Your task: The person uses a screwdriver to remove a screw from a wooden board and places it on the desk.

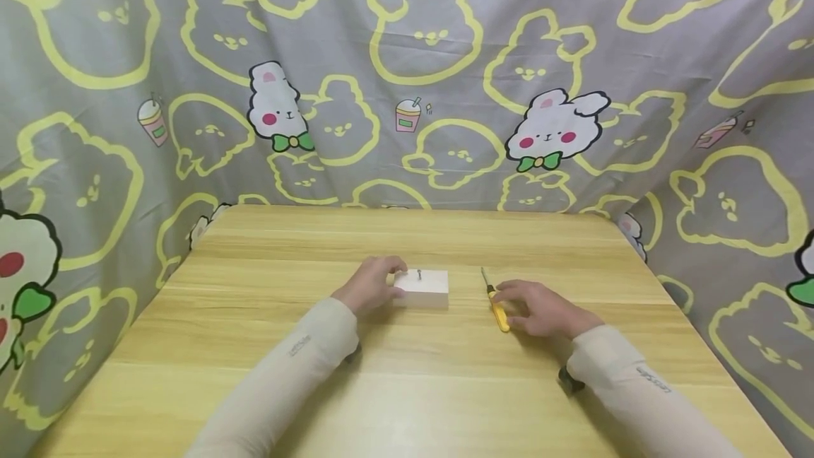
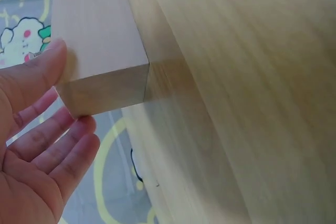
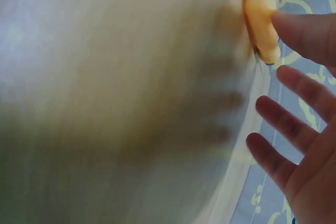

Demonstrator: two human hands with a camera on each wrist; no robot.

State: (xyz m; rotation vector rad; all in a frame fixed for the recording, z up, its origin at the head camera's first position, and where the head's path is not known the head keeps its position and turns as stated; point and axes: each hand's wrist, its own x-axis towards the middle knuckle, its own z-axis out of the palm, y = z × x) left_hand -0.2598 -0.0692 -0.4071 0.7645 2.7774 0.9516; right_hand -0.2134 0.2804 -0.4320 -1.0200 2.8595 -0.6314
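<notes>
Ideally, I'd have the left hand [image 1: 374, 285] hold the pale block [image 1: 425, 294] flat, fingertips clear of the small upright fastener [image 1: 419, 275], and take the screwdriver [image 1: 499, 313] squarely by its handle. On my feed, the block sits near the middle of the tabletop [image 1: 407, 394]; the screwdriver lies at its three o'clock, shaft toward eleven. The left hand pinches the block's nine-o'clock end. The right hand [image 1: 543, 308], its forearm toward four, looks unclenched, fingers loose by the handle, not wrapped round it.

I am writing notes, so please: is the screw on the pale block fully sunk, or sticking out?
Sticking out: in the head view, the screw rises above the block's top face.
</notes>
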